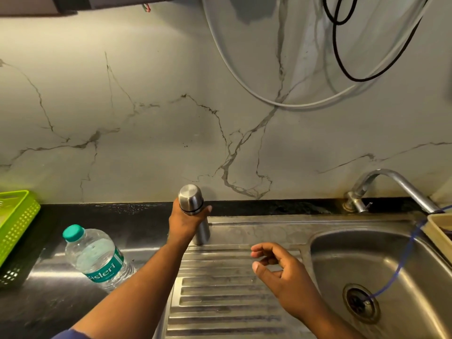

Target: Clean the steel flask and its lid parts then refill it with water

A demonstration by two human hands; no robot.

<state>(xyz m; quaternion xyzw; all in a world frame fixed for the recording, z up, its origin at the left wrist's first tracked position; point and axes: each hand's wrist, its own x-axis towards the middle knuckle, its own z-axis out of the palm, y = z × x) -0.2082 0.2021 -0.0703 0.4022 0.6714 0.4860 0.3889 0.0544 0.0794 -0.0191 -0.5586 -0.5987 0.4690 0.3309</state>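
Note:
A steel flask [195, 211] with its cap on stands upright at the back left corner of the ribbed steel drainboard [232, 297]. My left hand [184, 222] grips the flask around its upper body, just below the black ring under the cap. My right hand [276, 267] hovers above the drainboard to the right of the flask, fingers loosely curled, holding nothing. The steel sink basin [391, 277] lies at the right, with a curved tap [391, 185] behind it. No water runs from the tap.
A clear plastic water bottle [96, 256] with a green cap stands on the black counter at left. A green perforated basket [14, 226] sits at the far left. A thin blue tube [401, 263] runs into the sink drain [361, 302]. A beige tub [440, 231] overhangs the sink's right edge.

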